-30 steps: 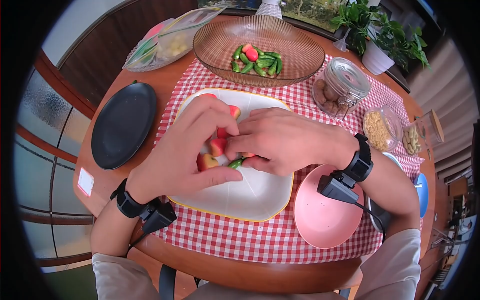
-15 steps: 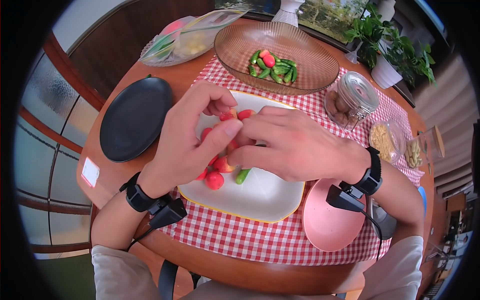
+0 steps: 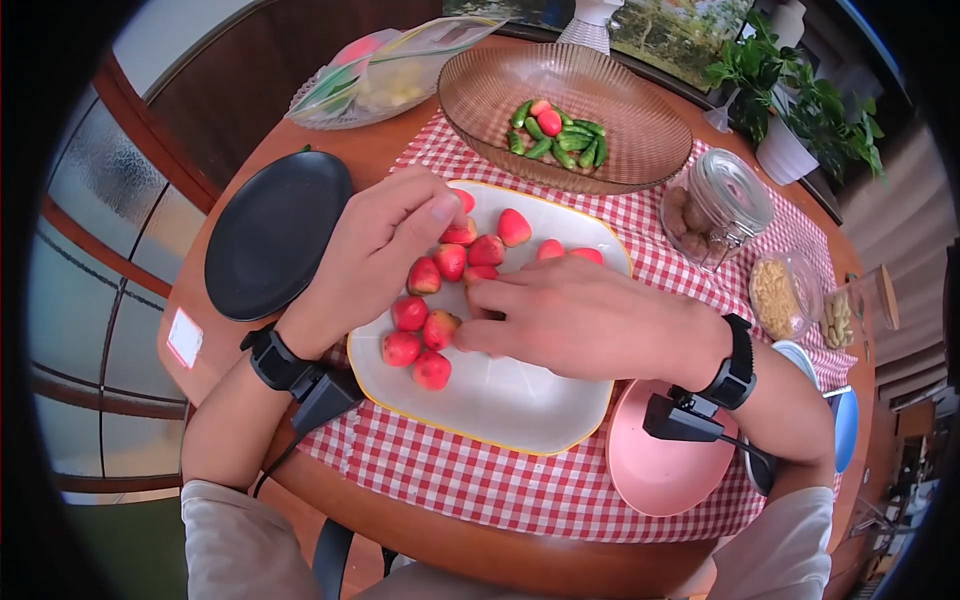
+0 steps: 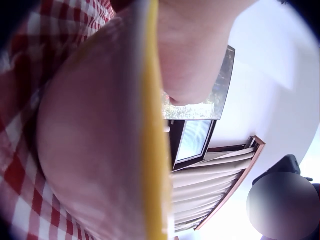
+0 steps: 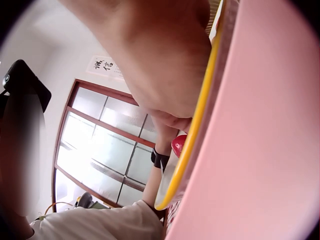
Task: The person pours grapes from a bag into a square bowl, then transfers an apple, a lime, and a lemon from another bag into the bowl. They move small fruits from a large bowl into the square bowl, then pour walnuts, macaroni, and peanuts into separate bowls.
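A white tray with a yellow rim holds several red fruits, spread mostly over its left half. My left hand hovers at the tray's left side, fingers loosely bent, thumb tip beside a red fruit near the top. Over the middle is my right hand, palm down, its bent fingertips low among the fruits; what lies beneath them is hidden. In the right wrist view a red fruit shows behind the rim, below my right hand. The left wrist view shows part of my left hand.
Behind the tray, a brown glass bowl holds small green cucumbers and red fruits. A black plate lies left, a pink bowl front right. Lidded jars stand right; a plastic bag lies back left.
Both hands have shifted within the tray area, uncovering more red fruits. The small green cucumber seen near the right fingers before is out of sight. The left thumb has moved up and left.
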A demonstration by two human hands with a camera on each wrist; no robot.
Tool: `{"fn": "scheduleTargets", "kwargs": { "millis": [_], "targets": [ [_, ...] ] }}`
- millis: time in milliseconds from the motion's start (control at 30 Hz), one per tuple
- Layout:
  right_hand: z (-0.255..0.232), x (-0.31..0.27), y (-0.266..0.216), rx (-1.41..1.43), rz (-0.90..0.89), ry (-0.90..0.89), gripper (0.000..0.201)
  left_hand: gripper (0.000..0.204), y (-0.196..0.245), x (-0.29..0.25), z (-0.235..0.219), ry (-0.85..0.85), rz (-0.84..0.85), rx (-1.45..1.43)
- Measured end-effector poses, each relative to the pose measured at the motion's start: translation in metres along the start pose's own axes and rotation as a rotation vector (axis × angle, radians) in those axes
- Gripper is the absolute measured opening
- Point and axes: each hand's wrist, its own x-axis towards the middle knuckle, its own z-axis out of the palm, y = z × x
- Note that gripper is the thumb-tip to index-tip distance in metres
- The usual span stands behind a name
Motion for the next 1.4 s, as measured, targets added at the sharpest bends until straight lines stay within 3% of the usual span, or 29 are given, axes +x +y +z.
{"fn": "scheduleTargets", "kwargs": {
  "millis": [167,267,333,367,433,467,533,700,767,867,1000,1100,1167,1200,1267,1300,1367,1400],
  "targets": [
    [0.008,-0.001,0.008,-0.017,0.031,0.011,0.028,0.019,0.003,0.002,0.006,0.024,-0.008,0.002],
    [0.002,-0.003,0.014,-0.042,0.007,0.137,0.034,0.018,0.007,0.002,0.006,0.003,-0.015,-0.003],
    [-0.011,-0.003,0.015,0.12,0.055,0.349,0.037,0.018,0.007,0.003,0.004,-0.023,-0.005,0.008],
    [-0.016,-0.004,0.018,0.119,0.057,0.35,0.037,0.019,0.007,0.003,0.004,-0.045,0.0,0.021],
    [-0.025,-0.008,0.027,0.061,0.261,0.812,0.033,0.02,0.004,0.004,0.004,-0.039,0.03,0.052],
    [-0.028,-0.007,0.036,0.063,0.262,0.809,0.033,0.02,0.003,0.003,0.005,-0.032,0.059,0.082],
    [-0.035,-0.005,0.055,0.003,0.185,1.191,0.026,0.018,0.009,0.002,0.003,-0.062,0.001,0.066],
    [-0.026,-0.016,0.076,-0.182,0.295,1.123,0.021,0.017,0.009,0.002,0.003,-0.09,-0.037,0.068],
    [-0.027,-0.019,0.071,0.015,0.494,1.021,0.024,0.02,0.005,0.002,0.004,-0.044,0.03,0.072],
    [-0.027,-0.017,0.075,0.14,0.406,1.122,0.024,0.019,0.006,0.003,0.005,-0.042,0.036,0.079],
    [-0.028,-0.021,0.083,0.102,0.427,1.17,0.024,0.015,0.004,0.001,0.003,0.013,0.048,0.033],
    [-0.028,-0.02,0.08,0.11,0.483,1.123,0.023,0.016,0.006,0.0,-0.002,-0.049,0.063,0.098],
    [-0.027,-0.02,0.085,-0.209,0.457,0.955,0.024,0.037,0.012,0.001,-0.004,-0.094,0.176,0.322],
    [-0.026,-0.019,0.084,-0.21,0.459,0.955,0.024,0.037,0.013,0.001,-0.003,-0.094,0.177,0.32],
    [-0.025,-0.017,0.078,-0.502,0.36,0.956,0.029,0.066,0.015,0.001,-0.002,-0.182,0.188,0.375],
    [-0.028,-0.018,0.073,-0.503,0.36,0.957,0.029,0.066,0.015,0.001,-0.003,-0.181,0.188,0.376],
    [-0.04,-0.019,0.06,-0.243,0.054,0.776,0.039,0.093,0.016,0.002,-0.005,-0.263,0.247,0.341],
    [-0.041,-0.017,0.053,-0.025,-0.052,0.608,0.052,0.093,0.018,0.002,-0.005,-0.261,0.244,0.346]
  ]
}}
